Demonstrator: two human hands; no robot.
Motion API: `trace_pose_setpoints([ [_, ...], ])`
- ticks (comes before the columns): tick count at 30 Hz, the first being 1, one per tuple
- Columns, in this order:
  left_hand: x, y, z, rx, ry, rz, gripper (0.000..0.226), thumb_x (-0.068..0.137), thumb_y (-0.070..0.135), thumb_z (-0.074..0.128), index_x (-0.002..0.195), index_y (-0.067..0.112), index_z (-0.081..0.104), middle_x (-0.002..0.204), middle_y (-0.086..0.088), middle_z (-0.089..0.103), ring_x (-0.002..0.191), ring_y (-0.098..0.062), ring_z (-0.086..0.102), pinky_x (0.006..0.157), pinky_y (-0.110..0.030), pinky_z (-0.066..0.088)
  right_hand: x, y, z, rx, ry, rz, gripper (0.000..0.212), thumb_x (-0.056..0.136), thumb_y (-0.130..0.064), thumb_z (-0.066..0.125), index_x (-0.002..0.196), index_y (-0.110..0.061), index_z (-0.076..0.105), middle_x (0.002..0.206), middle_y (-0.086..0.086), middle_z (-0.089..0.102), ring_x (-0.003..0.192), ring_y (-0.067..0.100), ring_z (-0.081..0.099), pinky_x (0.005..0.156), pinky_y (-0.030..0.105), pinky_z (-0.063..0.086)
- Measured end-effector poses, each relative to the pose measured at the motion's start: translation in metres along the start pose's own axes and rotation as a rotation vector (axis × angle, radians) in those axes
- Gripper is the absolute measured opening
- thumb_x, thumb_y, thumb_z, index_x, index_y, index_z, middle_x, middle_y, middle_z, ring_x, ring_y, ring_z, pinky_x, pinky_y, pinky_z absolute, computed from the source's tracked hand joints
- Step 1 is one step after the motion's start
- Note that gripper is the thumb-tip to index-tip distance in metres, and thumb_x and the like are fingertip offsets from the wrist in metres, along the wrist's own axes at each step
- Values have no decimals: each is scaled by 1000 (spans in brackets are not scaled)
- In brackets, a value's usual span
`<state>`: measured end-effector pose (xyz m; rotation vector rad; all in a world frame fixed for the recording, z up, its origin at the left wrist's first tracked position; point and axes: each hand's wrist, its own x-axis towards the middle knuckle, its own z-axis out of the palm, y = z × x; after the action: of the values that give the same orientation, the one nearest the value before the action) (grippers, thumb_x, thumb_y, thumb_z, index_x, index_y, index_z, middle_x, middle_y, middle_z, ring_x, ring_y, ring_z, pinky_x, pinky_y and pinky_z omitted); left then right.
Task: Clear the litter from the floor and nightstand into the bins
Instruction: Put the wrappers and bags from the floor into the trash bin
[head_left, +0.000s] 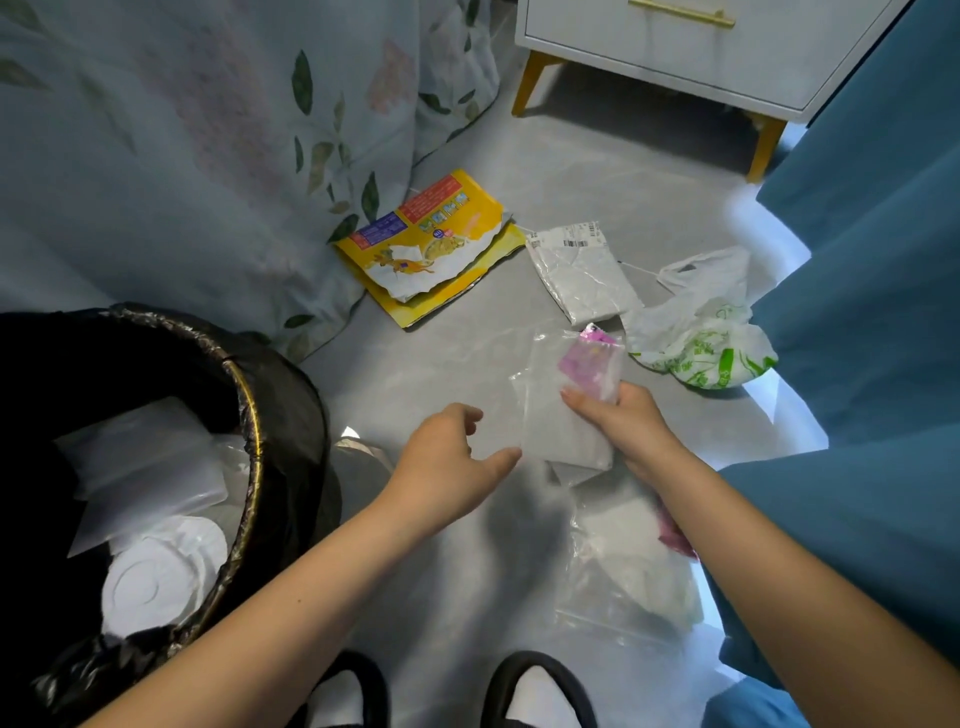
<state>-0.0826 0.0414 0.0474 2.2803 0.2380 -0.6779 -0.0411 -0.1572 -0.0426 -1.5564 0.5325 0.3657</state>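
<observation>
Clear plastic bag (563, 410) gripped in right hand (623, 415), apparently with pink wrapper (589, 358).

Dim, bluish light; bright daylight patches on the floor (779, 415) along the curtain (857, 322). Soft shadows, wide-angle bending at edges, slight blur.

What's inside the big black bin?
Inside the bin lie clear plastic bags and white round lids, with the bags partly on top. Whatever is deeper down is covered, so I can't tell.
</observation>
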Motion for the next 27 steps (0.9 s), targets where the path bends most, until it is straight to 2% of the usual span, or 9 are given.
trace_pose_setpoints([
  [5,5,-3,1,-309,46,-160,83,75,45,75,141,11,39,136,-3,49,120,-17,53,92,-27,47,-35,-19,26,201,-283,36,14,75,-11,71,89,-8,68,80,3,75,72,14,70,70,25,58],
  [8,7,-5,3,-567,-18,-144,44,77,28,77,114,8,64,109,-6,69,96,-18,66,64,-15,51,-50,-23,37,249,-369,48,14,73,-9,69,87,-6,67,76,2,74,71,11,70,67,23,57],
  [10,5,-8,4,-712,-84,-136,19,80,15,74,98,10,70,96,-7,73,88,-23,69,69,-25,57,-54,-24,41,254,-374,57,8,80,-4,65,88,-6,67,76,2,74,71,10,70,66,23,57],
  [12,2,-12,5,-778,-104,-130,13,80,11,74,93,12,71,92,-9,74,86,-25,69,77,-38,55,-55,-24,42,227,-384,68,11,79,-5,67,90,-6,67,78,2,74,72,11,70,66,23,56],
  [16,-5,-18,8,-833,-68,-108,12,82,5,71,93,5,69,71,0,72,58,-9,67,48,-17,48,-55,-24,40,183,-406,97,30,67,-16,72,95,-8,66,88,5,73,77,12,69,72,25,57],
  [18,-9,-22,9,-901,-55,-139,26,77,7,77,100,-1,69,87,-10,75,82,-25,73,69,-41,60,-54,-25,38,190,-406,102,20,78,-12,68,97,-11,66,87,2,73,77,10,69,72,24,58],
  [20,-13,-24,6,-948,-56,-165,42,68,15,78,106,-1,69,102,-18,73,99,-40,67,88,-62,47,-53,-27,37,197,-387,100,18,85,-12,64,102,-10,65,89,4,72,77,11,69,73,28,57],
  [25,-22,-37,1,-910,-61,-173,25,79,3,72,103,-2,69,94,-12,75,74,-19,71,63,-27,56,-49,-38,32,259,-344,48,25,77,-28,63,96,-13,66,79,3,67,62,13,64,61,29,55],
  [27,-33,-35,-6,-891,-65,-127,25,78,3,71,103,-1,69,90,-10,76,73,-16,72,60,-24,57,-45,-41,26,228,-321,40,24,80,-30,63,97,-14,68,78,3,66,62,14,63,60,28,54],
])
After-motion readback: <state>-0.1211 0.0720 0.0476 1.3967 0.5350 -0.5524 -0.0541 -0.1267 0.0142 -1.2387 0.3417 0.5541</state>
